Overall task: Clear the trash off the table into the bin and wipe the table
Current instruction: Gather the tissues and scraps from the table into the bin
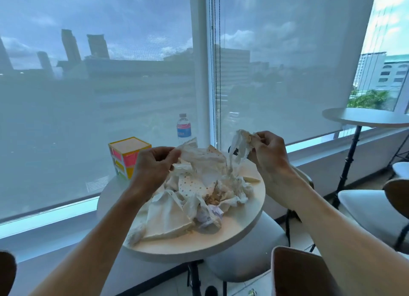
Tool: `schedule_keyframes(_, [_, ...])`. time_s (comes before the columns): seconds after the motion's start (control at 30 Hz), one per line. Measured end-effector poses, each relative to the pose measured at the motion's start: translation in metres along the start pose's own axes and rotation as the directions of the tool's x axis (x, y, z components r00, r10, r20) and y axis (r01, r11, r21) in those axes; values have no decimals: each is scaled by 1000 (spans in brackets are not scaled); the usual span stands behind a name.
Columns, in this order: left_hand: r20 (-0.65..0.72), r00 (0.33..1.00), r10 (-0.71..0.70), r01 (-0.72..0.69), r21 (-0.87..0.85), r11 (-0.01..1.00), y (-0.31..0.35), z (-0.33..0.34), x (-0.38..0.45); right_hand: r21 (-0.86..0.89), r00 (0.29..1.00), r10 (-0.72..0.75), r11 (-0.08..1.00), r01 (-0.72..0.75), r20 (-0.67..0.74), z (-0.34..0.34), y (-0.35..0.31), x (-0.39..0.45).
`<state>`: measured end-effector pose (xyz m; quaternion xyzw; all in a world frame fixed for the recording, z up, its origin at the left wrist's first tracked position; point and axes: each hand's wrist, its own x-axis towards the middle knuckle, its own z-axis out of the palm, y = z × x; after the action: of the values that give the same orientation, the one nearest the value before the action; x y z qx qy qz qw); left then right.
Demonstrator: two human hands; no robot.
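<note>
Both hands are working above a small round desk (239, 227) set against a shaded window. The left hand (152, 163) is pinching the upper edge of a crumpled sheet of white paper (199, 156), thumb and fingers curled onto it, lifting that corner up from the heap. The right hand (269, 149), at about 2 o'clock from the heap, is gripping a wad of thin plastic wrap (238, 143) between thumb and curled fingers — the wrap is hanging down in a twisted strand toward the pile.

The trash pile (194, 200) is lying across the middle of the desk: crumpled napkins, a dotted paper wrapper (188, 186) near the centre, and a large folded napkin (168, 220) spreading toward 7 o'clock. Brownish scraps — possibly food crumbs — are sitting in the folds at the centre, though the view is too soft to be sure.

At 11 o'clock on the desk a colourful cube-shaped box (128, 156) is standing upright, just beside the left hand. At 12 o'clock, behind the pile, a water bottle (183, 127) with a blue label is standing; whether it is on the desk or the sill cannot be told.

A stool seat (247, 262) is showing beneath the desk at 5 o'clock, and a second round table (365, 117) is standing well apart at 2 o'clock.
</note>
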<state>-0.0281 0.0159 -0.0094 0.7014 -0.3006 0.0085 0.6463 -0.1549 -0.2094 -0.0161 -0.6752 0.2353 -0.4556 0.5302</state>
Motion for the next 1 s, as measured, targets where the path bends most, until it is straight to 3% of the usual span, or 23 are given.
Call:
schedule_keyframes(0.17, [87, 996, 14, -13, -17, 1000, 6, 30, -9, -69, 994, 23, 997, -31, -104, -40, 9, -6])
schedule_keyframes(0.6, [259, 962, 92, -98, 11, 995, 19, 134, -39, -132, 981, 160, 976, -174, -108, -150, 61, -21])
schedule_keyframes(0.83, [270, 962, 51, -75, 79, 994, 11, 194, -65, -322, 960, 251, 925, -201, 122, -208, 136, -25])
schedule_keyframes(1.0, [249, 968, -15, -36, 201, 979, -14, 239, -91, -469, 848, 406, 855, -221, 341, -236, 193, -31])
